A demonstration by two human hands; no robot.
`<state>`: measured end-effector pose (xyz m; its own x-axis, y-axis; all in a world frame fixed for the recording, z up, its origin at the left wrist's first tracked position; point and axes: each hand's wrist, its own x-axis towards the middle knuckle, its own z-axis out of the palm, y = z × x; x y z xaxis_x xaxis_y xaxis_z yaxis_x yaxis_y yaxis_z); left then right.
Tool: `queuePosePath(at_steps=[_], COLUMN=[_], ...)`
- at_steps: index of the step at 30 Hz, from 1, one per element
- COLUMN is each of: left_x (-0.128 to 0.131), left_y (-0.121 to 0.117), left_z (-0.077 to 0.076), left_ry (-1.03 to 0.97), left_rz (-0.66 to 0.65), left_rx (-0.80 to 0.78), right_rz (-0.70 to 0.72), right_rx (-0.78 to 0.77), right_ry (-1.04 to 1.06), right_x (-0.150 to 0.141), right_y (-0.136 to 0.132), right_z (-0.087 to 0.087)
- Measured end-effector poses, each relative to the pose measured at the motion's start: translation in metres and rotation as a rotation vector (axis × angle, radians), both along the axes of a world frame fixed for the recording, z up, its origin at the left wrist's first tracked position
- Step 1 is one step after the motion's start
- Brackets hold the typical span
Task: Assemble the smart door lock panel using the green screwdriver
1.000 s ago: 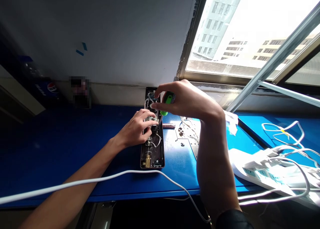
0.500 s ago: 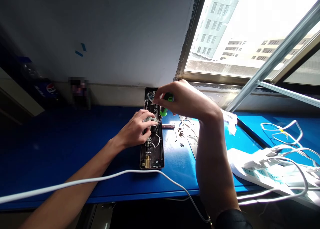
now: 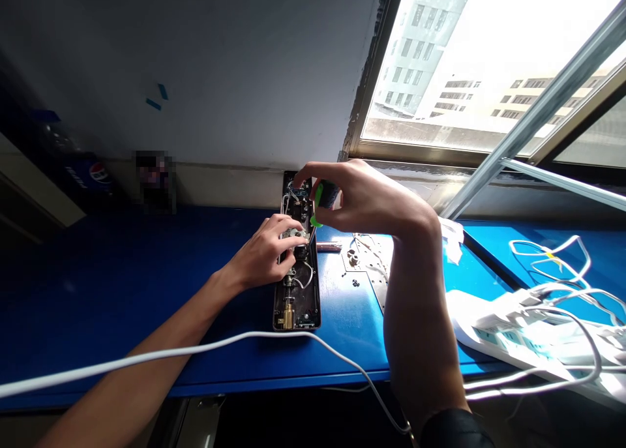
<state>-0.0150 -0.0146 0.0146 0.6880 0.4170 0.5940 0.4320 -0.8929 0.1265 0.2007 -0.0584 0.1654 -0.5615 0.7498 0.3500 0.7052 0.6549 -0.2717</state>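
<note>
A long, narrow dark housing (image 3: 309,298) lies opened on the blue table, with white wires, a small motor-like mechanism and a brass cylinder (image 3: 288,315) inside. My left hand (image 3: 268,249) reaches in from the left, its fingers curled around the metal mechanism (image 3: 299,236) halfway along the housing. In my right hand (image 3: 362,194) is a screwdriver (image 3: 317,208) with a green and black handle, gripped from above. Its shaft slants down to the housing's right edge, close to my left fingertips. The fingers hide the exact spot where the tip meets the mechanism.
Small dark screws (image 3: 355,283) and a flat metal plate (image 3: 376,265) lie right of the housing. A white power strip (image 3: 482,327) with tangled cables stands farther right. One white cable (image 3: 244,336) crosses the front. A bottle (image 3: 92,174) stands at the back left.
My right hand has shifted its grip on the screwdriver, the fingers opening a little and the handle turning. My left hand stays in place on the mechanism.
</note>
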Motion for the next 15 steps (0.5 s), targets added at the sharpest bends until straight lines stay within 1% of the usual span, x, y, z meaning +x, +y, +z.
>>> queuePosePath(at_steps=[5,10,15], left_x=[0.0004,0.0008,0.0008], left_y=[0.0008,-0.0006,-0.0002], left_z=[-0.0007,0.0006,0.0003], left_ry=[-0.004,-0.01,-0.011], left_rz=[0.001,-0.003,-0.004], left_rx=[0.005,0.01,0.012], right_rz=[-0.063,0.0,-0.048], right_rx=[0.018,0.035,0.02], right_ry=[0.01,0.003,0.017], right_x=[-0.0019,-0.0005,-0.0006], right_y=[0.0011,0.0006,0.0011], right_z=[-0.0001,-0.0002,-0.0003])
